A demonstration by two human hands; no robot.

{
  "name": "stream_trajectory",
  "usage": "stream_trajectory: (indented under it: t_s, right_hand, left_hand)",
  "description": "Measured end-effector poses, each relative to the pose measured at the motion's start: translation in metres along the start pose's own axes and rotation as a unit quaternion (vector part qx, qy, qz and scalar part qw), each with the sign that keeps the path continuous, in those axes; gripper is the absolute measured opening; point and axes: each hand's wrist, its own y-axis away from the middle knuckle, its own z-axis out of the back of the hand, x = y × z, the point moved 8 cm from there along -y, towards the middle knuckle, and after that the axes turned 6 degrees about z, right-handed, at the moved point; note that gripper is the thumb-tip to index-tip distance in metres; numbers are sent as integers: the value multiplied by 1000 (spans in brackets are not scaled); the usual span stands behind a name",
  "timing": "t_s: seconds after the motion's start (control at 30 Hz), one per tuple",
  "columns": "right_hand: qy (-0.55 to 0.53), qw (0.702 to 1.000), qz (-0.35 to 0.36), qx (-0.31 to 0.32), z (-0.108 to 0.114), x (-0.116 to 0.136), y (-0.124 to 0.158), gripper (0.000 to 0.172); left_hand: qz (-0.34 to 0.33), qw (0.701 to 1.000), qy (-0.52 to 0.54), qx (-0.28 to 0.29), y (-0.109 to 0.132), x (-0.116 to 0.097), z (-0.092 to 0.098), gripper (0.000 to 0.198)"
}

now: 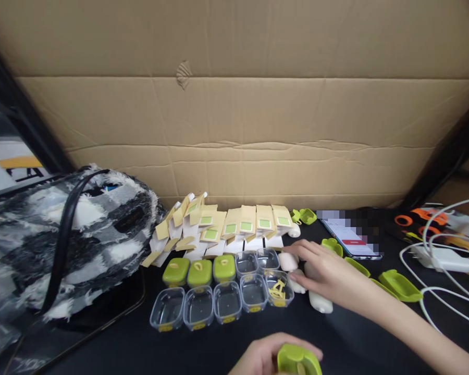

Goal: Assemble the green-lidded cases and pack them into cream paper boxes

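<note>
At the bottom edge my left hand (260, 357) is closed around a green lid (299, 359); a pale tab shows on the lid, and part of the hand is cut off. My right hand (315, 265) reaches in from the right, fingers apart, with a white rounded piece (288, 262) between its fingertips and thumb. Whether it grips that piece is unclear. More white pieces lie under and beside it, one (321, 302) below the palm. Left of it, a clear square container (278, 289) holds small yellow parts. Several clear containers (199, 307) stand in two rows, some with green lids (199, 273).
Folded card packets (240, 224) with green labels stand behind the containers. Loose green pieces (400, 285) lie to the right, near a phone (347, 234), white cables (426, 291) and orange-handled scissors (422, 221). A checked bag (101, 234) fills the left; cardboard (242, 114) walls the back.
</note>
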Motion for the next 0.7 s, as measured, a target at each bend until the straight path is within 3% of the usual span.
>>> stream_trajectory:
  t_s: [0.13, 0.27, 0.4, 0.5, 0.6, 0.7]
  right_hand:
    - [-19, 999, -14, -22, 2, -6, -2, 16]
    - [-47, 995, -19, -82, 17, -5, 1, 12]
    - [-133, 984, 40, -116, 35, 27, 13, 28]
    - [-185, 976, 92, -71, 34, 59, 24, 49]
    - [-184, 975, 122, -29, 25, 78, 31, 44]
    - [-180, 975, 105, -72, 20, 78, 32, 34]
  left_hand:
    - [26, 988, 136, 73, -1, 7, -3, 70]
    - [21, 989, 135, 65, -3, 6, 4, 80]
    - [15, 987, 138, 78, -4, 4, 1, 72]
    - [6, 986, 145, 80, -7, 5, 0, 65]
    - [9, 987, 146, 65, -10, 10, -1, 66]
    - [-4, 988, 134, 71, -11, 11, -3, 66]
